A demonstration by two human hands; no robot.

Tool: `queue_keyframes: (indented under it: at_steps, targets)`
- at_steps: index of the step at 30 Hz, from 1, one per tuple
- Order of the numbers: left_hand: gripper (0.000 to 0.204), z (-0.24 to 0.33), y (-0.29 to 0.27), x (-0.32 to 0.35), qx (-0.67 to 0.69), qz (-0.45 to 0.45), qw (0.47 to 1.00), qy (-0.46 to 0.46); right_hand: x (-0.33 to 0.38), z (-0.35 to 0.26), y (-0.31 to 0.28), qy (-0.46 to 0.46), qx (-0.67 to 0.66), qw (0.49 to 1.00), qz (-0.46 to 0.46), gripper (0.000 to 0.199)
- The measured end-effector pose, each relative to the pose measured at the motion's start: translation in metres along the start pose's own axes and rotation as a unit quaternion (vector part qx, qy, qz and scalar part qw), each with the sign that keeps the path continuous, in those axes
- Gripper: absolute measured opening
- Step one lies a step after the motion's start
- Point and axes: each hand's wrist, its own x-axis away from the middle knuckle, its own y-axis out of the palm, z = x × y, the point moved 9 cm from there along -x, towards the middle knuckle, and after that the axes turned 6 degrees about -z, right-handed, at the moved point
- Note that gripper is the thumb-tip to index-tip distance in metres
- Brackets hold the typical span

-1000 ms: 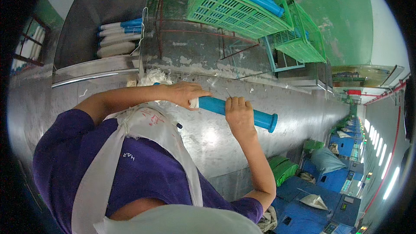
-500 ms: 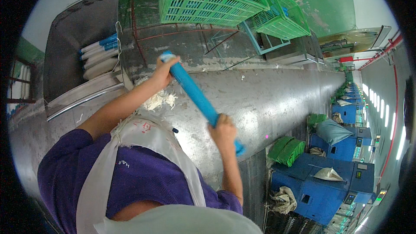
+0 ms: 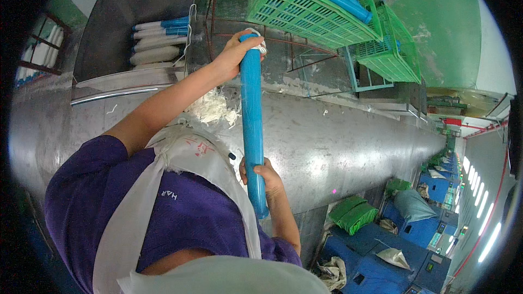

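Before a steel machine [image 3: 348, 147], a blue tube [image 3: 252, 130] is held upright, its top closed in the left hand [image 3: 235, 54] amid white thread, its lower part wrapped by the right hand [image 3: 261, 171]; stripping seemingly continues, needing firm grip.

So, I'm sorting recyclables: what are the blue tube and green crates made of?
Tube: probably plastic, smooth with a dull sheen and even colour. Crates: moulded plastic, going by the open lattice walls and matte green finish.
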Motion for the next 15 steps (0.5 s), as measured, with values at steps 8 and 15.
queue_keyframes:
  at_steps: [8, 15]
  targets:
    - [0.072, 0.014, -0.012, 0.007, 0.009, 0.013, 1.0, 0.002, -0.009, -0.002, 0.0, 0.026, 0.056, 0.998, 0.015, 0.042]
    - [0.055, 0.022, -0.041, 0.001, -0.053, 0.077, 0.995, 0.023, 0.005, -0.05, -0.02, -0.076, 0.522, 0.803, 0.277, 0.036]
